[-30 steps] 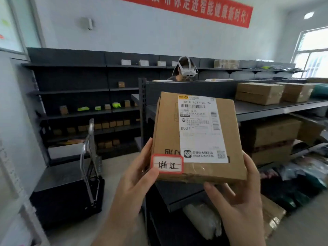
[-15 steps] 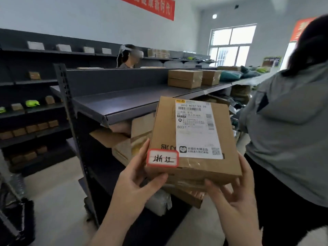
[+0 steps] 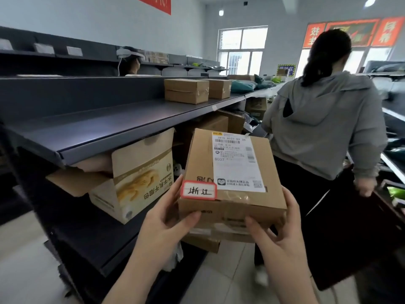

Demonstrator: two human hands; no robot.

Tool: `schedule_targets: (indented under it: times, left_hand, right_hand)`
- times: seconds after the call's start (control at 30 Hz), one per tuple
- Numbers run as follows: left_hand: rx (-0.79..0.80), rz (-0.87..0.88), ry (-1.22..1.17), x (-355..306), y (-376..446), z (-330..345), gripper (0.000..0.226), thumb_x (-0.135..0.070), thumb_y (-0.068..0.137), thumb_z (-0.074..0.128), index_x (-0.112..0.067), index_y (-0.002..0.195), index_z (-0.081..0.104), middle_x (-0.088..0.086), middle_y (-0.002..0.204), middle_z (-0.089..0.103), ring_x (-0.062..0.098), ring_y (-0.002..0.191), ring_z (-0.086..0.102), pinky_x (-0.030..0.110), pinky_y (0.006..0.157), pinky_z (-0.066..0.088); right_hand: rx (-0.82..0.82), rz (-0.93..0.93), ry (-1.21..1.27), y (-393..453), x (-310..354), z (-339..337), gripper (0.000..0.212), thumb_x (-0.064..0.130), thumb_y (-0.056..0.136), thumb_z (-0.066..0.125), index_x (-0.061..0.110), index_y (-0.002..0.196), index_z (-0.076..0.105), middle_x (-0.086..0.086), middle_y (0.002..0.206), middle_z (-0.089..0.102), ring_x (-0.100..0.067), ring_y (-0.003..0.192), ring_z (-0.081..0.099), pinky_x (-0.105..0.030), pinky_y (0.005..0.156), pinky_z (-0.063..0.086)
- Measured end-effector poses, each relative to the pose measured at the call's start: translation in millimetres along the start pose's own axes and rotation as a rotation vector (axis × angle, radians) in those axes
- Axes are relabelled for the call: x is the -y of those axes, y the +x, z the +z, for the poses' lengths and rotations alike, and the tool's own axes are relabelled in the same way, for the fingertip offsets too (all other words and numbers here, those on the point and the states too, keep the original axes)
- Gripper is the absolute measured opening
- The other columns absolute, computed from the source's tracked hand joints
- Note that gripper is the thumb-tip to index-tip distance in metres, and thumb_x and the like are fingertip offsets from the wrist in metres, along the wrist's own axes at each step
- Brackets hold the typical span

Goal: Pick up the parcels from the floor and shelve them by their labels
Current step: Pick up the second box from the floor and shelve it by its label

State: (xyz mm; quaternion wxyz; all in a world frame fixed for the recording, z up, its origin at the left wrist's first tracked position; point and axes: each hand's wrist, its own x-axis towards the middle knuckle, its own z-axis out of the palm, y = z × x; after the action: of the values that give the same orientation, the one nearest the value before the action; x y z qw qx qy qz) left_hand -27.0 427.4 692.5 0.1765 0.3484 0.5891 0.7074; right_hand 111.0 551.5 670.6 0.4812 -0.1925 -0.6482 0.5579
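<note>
Now both hands clasp the parcel (image 3: pixel 230 185) beside the shelf's front edge (image 3: pixel 109 148): left hand (image 3: pixel 166 224), right hand (image 3: pixel 282 235) curled underneath. Best read the red-bordered tag (image 3: pixel 198 190), keep it level.

Left hand (image 3: pixel 162 224) and right hand (image 3: pixel 282 235) are gripping a brown parcel (image 3: pixel 203 163) bearing a white shipping label (image 3: pixel 237 163) and a red-bordered handwritten sticker (image 3: pixel 198 190). Dark shelving (image 3: pixel 98 128) is carrying two cardboard boxes (image 3: pixel 186 91) above and a printed carton (image 3: pixel 140 174) below. A person in a grey hoodie (image 3: pixel 326 126) is standing with back turned, just right of the parcel.
</note>
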Motion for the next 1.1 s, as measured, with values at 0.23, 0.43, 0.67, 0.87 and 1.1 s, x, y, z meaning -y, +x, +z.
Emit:
schedule_targets:
  times: [0.23, 0.43, 0.67, 0.87, 1.1]
  left_hand:
    - [0.031, -0.066, 0.068, 13.9, 40.1, 15.4, 0.064, -0.030, 0.057, 0.069, -0.054, 0.112, 0.046, -0.034, 0.098, 0.067, -0.013, 0.096, 0.060, 0.005, 0.069, 0.049]
    - [0.065, -0.107, 0.123, 31.9, 83.4, 38.9, 0.063, -0.030, 0.063, 0.070, -0.056, 0.114, 0.044, -0.033, 0.095, 0.067, -0.019, 0.093, 0.057, 0.006, 0.069, 0.048]
    - [0.074, -0.132, 0.182, 50.8, 126.5, 80.7, 0.059, -0.022, 0.076, 0.068, -0.062, 0.109, 0.038, -0.033, 0.099, 0.057, -0.017, 0.091, 0.052, -0.005, 0.057, 0.040]
    - [0.098, -0.143, 0.175, 66.1, 161.1, 128.0, 0.062, -0.025, 0.077, 0.066, -0.055, 0.123, 0.037, -0.034, 0.098, 0.052, -0.018, 0.089, 0.047, 0.010, 0.067, 0.036]
    - [0.185, -0.178, 0.157, 88.2, 198.4, 176.3, 0.063, -0.024, 0.079, 0.065, -0.049, 0.130, 0.039, -0.033, 0.097, 0.056, -0.019, 0.082, 0.053, 0.002, 0.055, 0.045]
  right_hand:
    - [-0.009, 0.034, -0.016, 38.3, -17.1, -7.4, 0.069, 0.004, 0.076, 0.068, 0.054, 0.115, 0.042, 0.016, 0.116, 0.061, 0.004, 0.104, 0.059, -0.009, 0.069, 0.050]
    - [-0.048, 0.060, -0.031, 76.3, -37.5, -23.1, 0.068, 0.004, 0.076, 0.068, 0.046, 0.122, 0.041, 0.018, 0.111, 0.062, 0.010, 0.097, 0.059, -0.006, 0.069, 0.048]
    - [-0.087, 0.129, -0.036, 121.9, -59.3, -54.5, 0.064, 0.002, 0.076, 0.068, 0.031, 0.128, 0.045, 0.017, 0.108, 0.062, 0.012, 0.093, 0.059, -0.004, 0.068, 0.047]
    - [-0.115, 0.173, -0.075, 160.9, -70.9, -95.2, 0.058, 0.005, 0.077, 0.067, 0.038, 0.121, 0.047, 0.025, 0.099, 0.060, 0.025, 0.079, 0.055, 0.001, 0.057, 0.043]
    - [-0.170, 0.213, -0.111, 194.2, -92.3, -138.3, 0.058, 0.013, 0.076, 0.070, 0.039, 0.122, 0.048, 0.019, 0.112, 0.062, -0.005, 0.113, 0.054, -0.021, 0.080, 0.044]
